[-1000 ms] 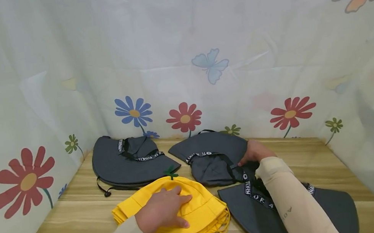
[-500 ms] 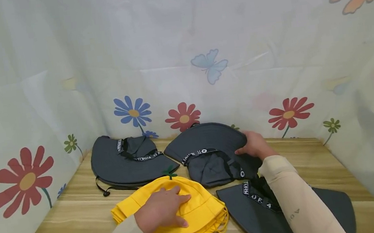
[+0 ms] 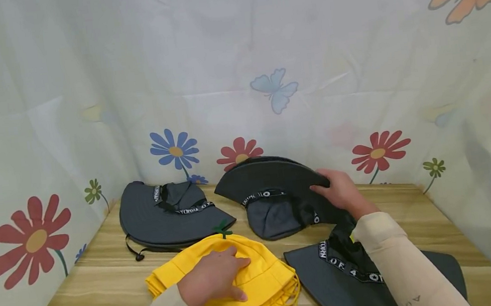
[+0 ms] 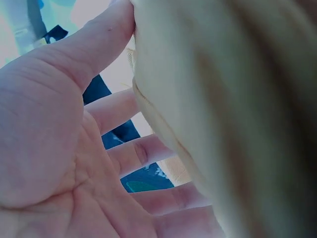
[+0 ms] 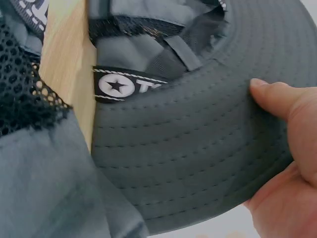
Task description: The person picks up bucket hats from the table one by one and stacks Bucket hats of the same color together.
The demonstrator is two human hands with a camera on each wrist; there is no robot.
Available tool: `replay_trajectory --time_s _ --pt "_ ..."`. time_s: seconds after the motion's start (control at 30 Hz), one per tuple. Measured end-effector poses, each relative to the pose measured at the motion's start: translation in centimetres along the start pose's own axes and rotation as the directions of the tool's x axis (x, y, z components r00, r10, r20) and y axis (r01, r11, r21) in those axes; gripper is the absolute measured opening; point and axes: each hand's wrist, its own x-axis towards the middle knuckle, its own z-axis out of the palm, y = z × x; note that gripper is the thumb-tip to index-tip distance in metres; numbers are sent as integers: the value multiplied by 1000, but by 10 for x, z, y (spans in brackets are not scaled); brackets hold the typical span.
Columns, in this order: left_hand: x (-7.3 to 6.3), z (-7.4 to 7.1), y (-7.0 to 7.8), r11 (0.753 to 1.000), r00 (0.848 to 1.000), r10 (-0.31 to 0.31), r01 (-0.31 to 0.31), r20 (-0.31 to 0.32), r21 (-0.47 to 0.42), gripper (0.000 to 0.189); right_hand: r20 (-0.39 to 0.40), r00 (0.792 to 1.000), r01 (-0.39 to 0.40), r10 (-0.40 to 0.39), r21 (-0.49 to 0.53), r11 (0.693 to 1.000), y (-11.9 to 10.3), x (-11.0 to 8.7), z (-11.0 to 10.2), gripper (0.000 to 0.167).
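Note:
My right hand pinches the brim of a dark grey bucket hat at the back middle, thumb on the underside. The hat's brim tilts up off the table, its crown and lettered inner band facing me. Close up in the right wrist view, the stitched brim lies under the thumb. My left hand rests with spread fingers on a stack of yellow hats with a green stem on top. In the left wrist view the palm faces the blurred yellow cloth.
Another dark grey hat, folded, lies at the back left with its cord and toggle hanging out. A further grey hat lies front right, partly under my right forearm. A flowered curtain encloses the wooden table.
My right hand has taken the brim of the back-middle grey hat and tilted it upward, so more of its underside faces me. The left hand has stayed on the yellow hats.

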Motion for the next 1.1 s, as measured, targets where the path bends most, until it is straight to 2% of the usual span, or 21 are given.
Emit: replay_trajectory --time_s 0.2,0.37,0.47,0.6,0.77,0.97,1.03,1.1 --pt "1 0 0 1000 1000 7 -7 -9 -24 72 -123 990 61 -63 -18 998 -5 -6 -9 13" --pt "1 0 0 999 1000 13 -14 -18 -42 73 -222 969 115 -111 7 993 -12 -11 -16 15" --pt "0 -1 0 998 1000 11 -12 -16 -64 72 -297 942 164 -154 10 986 -14 -16 -20 16" --pt "-1 -3 1 995 1000 0 -1 -4 -101 72 -388 896 225 -215 -19 974 -14 -25 -24 20" --pt "-4 -5 0 987 1000 11 -14 -16 -160 72 -479 850 255 -217 13 967 -10 -35 -30 25" --pt "-7 -10 -12 969 994 64 -82 -86 -231 70 -550 793 337 -263 37 941 -12 -45 -39 31" --pt "-6 -14 -17 952 989 84 -115 -120 -284 70 -560 778 367 -284 38 929 -14 -49 -43 34" --pt "-3 -18 -22 930 981 99 -150 -165 -335 66 -563 773 388 -293 53 920 -16 -54 -47 37"
